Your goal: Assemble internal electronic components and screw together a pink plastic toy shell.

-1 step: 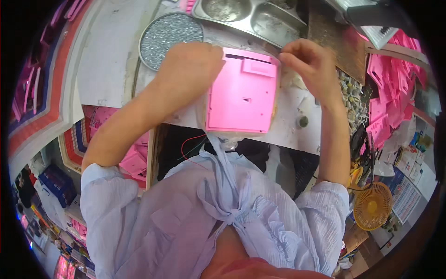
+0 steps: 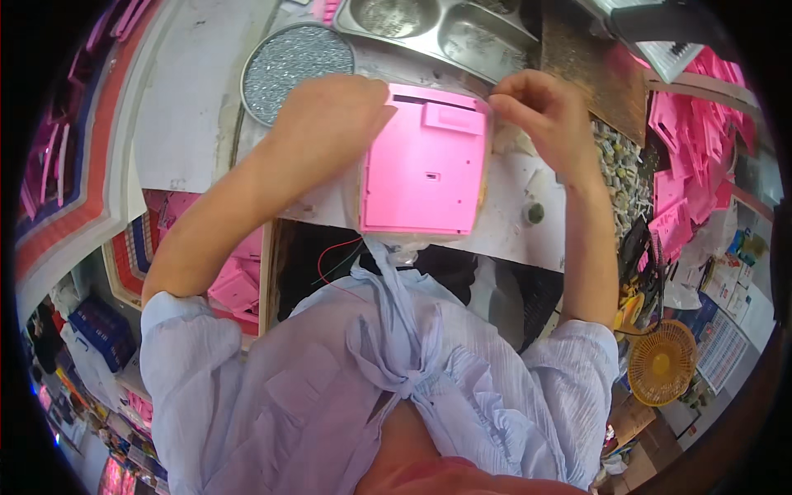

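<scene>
A pink plastic panel (image 2: 404, 198), roughly square with a raised block near its upper right and a small slot in the middle, lies on the white worktop in front of me. At its upper left corner, my left hand (image 2: 334, 115) is closed with the fingers curled; its fingertips and whatever they hold are hidden. My right hand (image 2: 549, 115) is by the upper right corner, thumb and fingers brought together in a pinch. Anything between them is too small to make out. Clear wrapping or a pad shows under the panel's edges.
A round dish (image 2: 244, 87) of small shiny metal pieces stands beyond my left forearm. At the back is a compartmented metal tray (image 2: 412, 40). Small parts (image 2: 619, 169) and stacked pink pieces (image 2: 689, 140) lie to the right, near a yellow basket (image 2: 662, 363). A red wire (image 2: 320, 260) hangs below the worktop.
The whole view has shifted slightly. Both hands keep their places at the panel's upper corners.
</scene>
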Tool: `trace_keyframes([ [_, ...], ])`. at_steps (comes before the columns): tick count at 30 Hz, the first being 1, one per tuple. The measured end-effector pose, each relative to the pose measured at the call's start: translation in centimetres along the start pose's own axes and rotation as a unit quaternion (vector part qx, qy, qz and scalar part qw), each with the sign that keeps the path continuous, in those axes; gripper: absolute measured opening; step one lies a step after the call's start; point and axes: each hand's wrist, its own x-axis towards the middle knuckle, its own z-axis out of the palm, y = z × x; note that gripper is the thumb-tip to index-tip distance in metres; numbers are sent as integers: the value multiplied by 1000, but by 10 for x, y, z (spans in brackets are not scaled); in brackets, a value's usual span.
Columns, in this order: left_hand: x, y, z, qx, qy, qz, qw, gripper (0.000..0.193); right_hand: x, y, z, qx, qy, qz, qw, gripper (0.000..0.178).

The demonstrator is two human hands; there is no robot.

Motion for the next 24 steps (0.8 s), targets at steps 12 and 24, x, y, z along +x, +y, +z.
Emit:
trace_keyframes([
  [12, -29, -62, -25, 71, 55, -156, 984, 18, 10, 28, 17, -122, 30, -101, 987, 21],
  [24, -34, -73, -10, -32, 130, -151, 979, 13, 52, -25, 17, -219, 9, -164, 962, 14],
])
